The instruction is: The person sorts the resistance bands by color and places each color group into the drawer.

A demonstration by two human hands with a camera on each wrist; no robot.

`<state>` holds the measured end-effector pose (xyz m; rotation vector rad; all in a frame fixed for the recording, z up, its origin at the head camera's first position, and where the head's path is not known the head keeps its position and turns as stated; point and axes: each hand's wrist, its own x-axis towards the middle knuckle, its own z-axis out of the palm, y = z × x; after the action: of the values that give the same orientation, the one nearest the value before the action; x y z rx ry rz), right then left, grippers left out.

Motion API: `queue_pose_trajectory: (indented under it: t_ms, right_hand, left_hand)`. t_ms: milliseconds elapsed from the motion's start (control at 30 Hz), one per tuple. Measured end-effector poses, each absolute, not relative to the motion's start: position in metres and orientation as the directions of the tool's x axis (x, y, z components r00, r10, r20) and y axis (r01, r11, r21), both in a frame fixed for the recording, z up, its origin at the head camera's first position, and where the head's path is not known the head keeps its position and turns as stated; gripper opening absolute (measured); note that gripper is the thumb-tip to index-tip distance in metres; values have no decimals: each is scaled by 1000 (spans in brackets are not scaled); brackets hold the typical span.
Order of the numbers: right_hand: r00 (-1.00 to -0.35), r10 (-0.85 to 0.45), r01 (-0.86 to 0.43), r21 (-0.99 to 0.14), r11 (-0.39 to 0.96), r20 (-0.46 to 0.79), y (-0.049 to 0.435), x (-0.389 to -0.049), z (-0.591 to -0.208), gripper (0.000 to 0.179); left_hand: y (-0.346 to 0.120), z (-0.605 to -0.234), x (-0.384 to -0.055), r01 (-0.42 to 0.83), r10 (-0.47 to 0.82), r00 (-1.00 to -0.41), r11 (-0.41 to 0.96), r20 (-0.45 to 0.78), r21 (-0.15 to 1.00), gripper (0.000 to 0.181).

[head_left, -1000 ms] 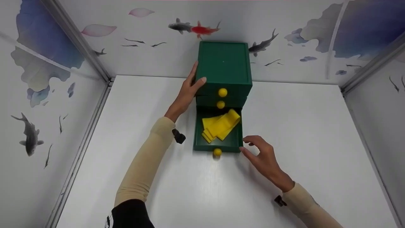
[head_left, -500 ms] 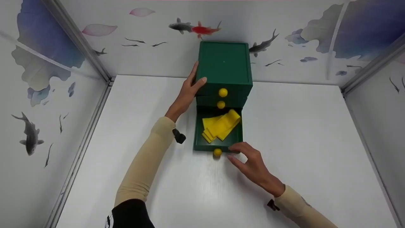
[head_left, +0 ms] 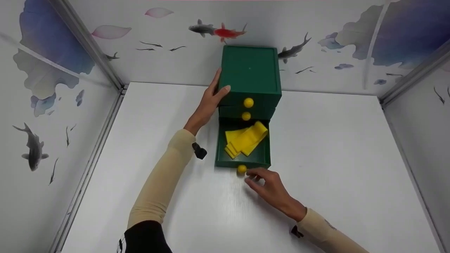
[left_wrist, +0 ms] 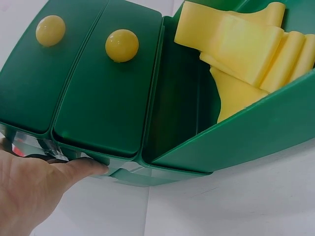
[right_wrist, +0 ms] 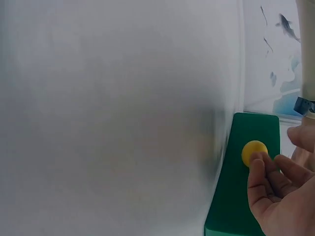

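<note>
A small green drawer cabinet [head_left: 251,70] stands against the back wall, its bottom drawer [head_left: 260,154] pulled out. In that drawer lies a folded yellow band [left_wrist: 241,39], flat and flexible-looking. My left hand [head_left: 205,105] rests along the cabinet's left side, fingers straight and thumb near the front corner; the left wrist view shows the thumb against the side wall. My right hand [head_left: 272,188] is just right of the bottom drawer's round yellow knob [head_left: 242,169], thumb and fingers apart. In the right wrist view its fingertips [right_wrist: 257,158] overlap the knob.
Two more yellow knobs mark the closed upper drawers, the top knob [head_left: 248,102] above the middle knob [head_left: 246,116]. The cabinet stands on a white table [head_left: 334,147], enclosed by white walls [head_left: 168,66] with painted fish and metal corner frames.
My right hand has moved left and toward me, from the drawer's right front corner to beside its knob. My left hand, the drawer and the yellow band have stayed in place.
</note>
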<state>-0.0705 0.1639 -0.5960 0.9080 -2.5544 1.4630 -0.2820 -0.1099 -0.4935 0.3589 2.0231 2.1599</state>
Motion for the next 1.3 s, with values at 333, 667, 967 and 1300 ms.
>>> queue_pose_trajectory:
  t_ms: [333, 667, 967, 1300]
  right_hand:
    - [-905, -399, -333, -825, 457, 145, 157, -71, -602, 23]
    - [-949, -315, -140, -883, 447, -9, 148, -81, -600, 17]
    - [-951, -303, -73, -912, 404, -58, 141, -88, -604, 18]
    - [-966, -247, -25, -925, 379, -75, 137, -87, -598, 18]
  left_hand:
    - [-110, -498, -284, 69, 281, -956, -70, 86, 995, 80]
    - [-109, -500, -283, 93, 260, -960, -62, 106, 994, 79]
    - [-109, -498, -283, 74, 268, -959, -67, 90, 995, 79]
    - [-109, -498, -282, 62, 263, -962, -45, 71, 997, 80]
